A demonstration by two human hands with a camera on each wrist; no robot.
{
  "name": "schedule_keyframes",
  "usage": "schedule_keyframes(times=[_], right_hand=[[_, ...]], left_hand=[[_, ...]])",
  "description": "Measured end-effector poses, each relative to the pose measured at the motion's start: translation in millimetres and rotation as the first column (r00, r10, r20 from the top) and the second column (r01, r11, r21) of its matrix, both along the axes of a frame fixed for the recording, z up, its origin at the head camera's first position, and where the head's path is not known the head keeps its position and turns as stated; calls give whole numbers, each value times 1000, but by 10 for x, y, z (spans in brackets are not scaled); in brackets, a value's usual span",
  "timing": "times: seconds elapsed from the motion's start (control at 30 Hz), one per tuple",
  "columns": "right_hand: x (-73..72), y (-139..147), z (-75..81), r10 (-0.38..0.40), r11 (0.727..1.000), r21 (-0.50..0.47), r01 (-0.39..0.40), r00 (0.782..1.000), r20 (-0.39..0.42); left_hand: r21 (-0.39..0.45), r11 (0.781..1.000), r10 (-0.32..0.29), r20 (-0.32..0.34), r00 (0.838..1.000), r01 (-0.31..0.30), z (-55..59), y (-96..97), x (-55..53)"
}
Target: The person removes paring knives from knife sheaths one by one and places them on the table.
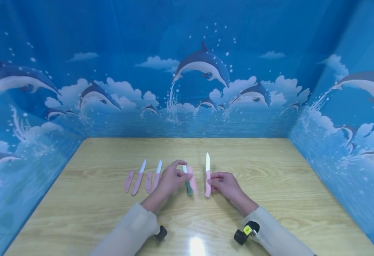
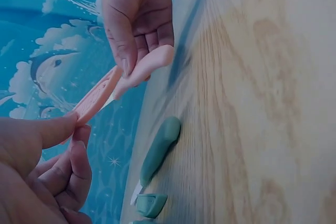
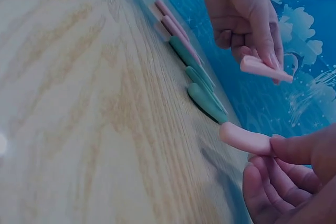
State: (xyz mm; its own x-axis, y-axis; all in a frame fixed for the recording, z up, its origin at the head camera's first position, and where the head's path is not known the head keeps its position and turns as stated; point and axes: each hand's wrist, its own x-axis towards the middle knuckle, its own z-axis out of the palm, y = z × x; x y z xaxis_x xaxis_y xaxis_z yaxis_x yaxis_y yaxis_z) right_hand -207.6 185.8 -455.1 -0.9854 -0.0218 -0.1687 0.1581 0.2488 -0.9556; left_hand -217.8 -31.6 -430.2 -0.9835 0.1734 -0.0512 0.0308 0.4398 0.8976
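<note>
My left hand [image 1: 172, 177] pinches a pink blade sheath [image 1: 191, 179] between thumb and fingers, above the table. To its right, my right hand [image 1: 226, 185] holds a fruit knife [image 1: 208, 183] by its pink handle, the white blade pointing away from me. In the right wrist view the sheath [image 3: 260, 69] and the knife handle [image 3: 244, 139] are apart; in the left wrist view the sheath [image 2: 94, 100] overlaps the blade. On the table below lies a green-handled knife [image 2: 161, 145], beside a green sheath [image 2: 151, 205]. My left hand partly hides these in the head view.
Left of my left hand, two pink-handled knives [image 1: 137, 183] lie in a row with two pink sheaths [image 1: 129, 181], blades pointing away. All rest on a wood-grain table [image 1: 270, 160]. A blue dolphin-print curtain [image 1: 126, 53] stands around the back and sides.
</note>
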Motion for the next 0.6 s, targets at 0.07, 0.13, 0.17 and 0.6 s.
schedule_keyframes(times=[0.07,0.13,0.17,0.6], right_hand=[[-22,-15,-2,2,1000,7,-2,1000,0],[-39,-27,-7,-3,1000,23,3,1000,-2],[-46,-32,-8,-3,1000,30,3,1000,0],[-190,-124,-39,-5,995,96,9,999,-39]], left_hand=[[-10,1000,7,0,1000,-7,-13,26,-40],[-35,999,7,-9,1000,-7,-24,50,-68],[-51,999,5,-15,1000,-6,-26,61,-77],[-285,958,-16,-132,991,-22,-50,269,-173]])
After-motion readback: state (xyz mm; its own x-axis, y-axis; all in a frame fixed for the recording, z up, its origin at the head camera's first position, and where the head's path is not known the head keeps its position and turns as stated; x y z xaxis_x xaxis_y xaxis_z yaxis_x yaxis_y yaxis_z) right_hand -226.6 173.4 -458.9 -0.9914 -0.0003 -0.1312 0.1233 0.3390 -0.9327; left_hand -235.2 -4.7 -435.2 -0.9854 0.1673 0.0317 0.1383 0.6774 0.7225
